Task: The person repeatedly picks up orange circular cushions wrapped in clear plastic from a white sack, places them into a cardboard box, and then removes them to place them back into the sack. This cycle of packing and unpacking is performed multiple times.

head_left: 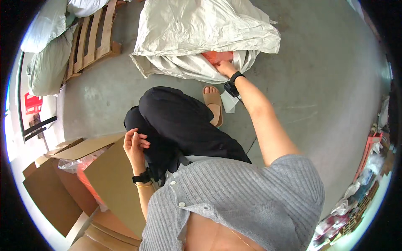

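Observation:
A large white woven sack point(205, 31) lies on the floor ahead, its mouth gaping toward me. Inside that mouth an orange-red item point(218, 57) shows in part; its kind cannot be made out. My right hand point(226, 69) reaches to the sack's opening, fingers curled on the near edge of the orange-red item, fingertips partly hidden. Above my bent knee, my left hand point(135, 144) is raised with fingers loosely bent and apart, holding nothing. Close to its left stands an open cardboard box point(111, 184), where orange-red goods in clear plastic point(88, 178) show.
A wooden pallet point(94, 37) and stuffed pale sacks point(48, 69) sit at the far left. A small white paper point(229, 101) lies by my sandal point(212, 100). Plastic-wrapped goods point(349, 196) line the right side. A red crate point(32, 103) stands at the left.

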The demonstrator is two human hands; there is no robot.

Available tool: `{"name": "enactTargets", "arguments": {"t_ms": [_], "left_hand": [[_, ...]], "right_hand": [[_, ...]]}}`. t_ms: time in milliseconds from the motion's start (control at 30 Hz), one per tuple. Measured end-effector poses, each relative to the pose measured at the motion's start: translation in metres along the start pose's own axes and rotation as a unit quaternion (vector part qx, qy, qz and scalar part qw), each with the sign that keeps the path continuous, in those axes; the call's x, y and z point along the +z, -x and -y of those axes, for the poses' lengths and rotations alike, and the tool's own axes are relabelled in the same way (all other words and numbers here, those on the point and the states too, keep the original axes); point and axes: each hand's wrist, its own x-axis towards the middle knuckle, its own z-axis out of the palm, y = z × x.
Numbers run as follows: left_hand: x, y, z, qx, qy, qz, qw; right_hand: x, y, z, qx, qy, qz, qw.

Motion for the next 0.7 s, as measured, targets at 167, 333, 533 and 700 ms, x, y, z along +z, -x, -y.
{"name": "enactTargets", "arguments": {"t_ms": [167,333,533,700], "left_hand": [[-0.002,-0.005,-0.002,-0.018,0.004,0.006,1.000],[-0.004,-0.002,-0.004,-0.017,0.018,-0.005,1.000],[-0.006,-0.001,-0.007,-0.022,0.037,-0.003,0.999],[-0.011,-0.007,-0.003,-0.017,0.040,0.015,0.999]], "right_hand": [[0.029,-0.030,-0.046,0.144,-0.423,-0.120,0.886],[0.014,-0.033,-0.018,0.213,-0.611,-0.148,0.748],[0.052,-0.066,-0.058,0.299,-0.462,-0.201,0.810],[0.045,-0.085,-0.174,0.150,-0.565,-0.169,0.794]]}}
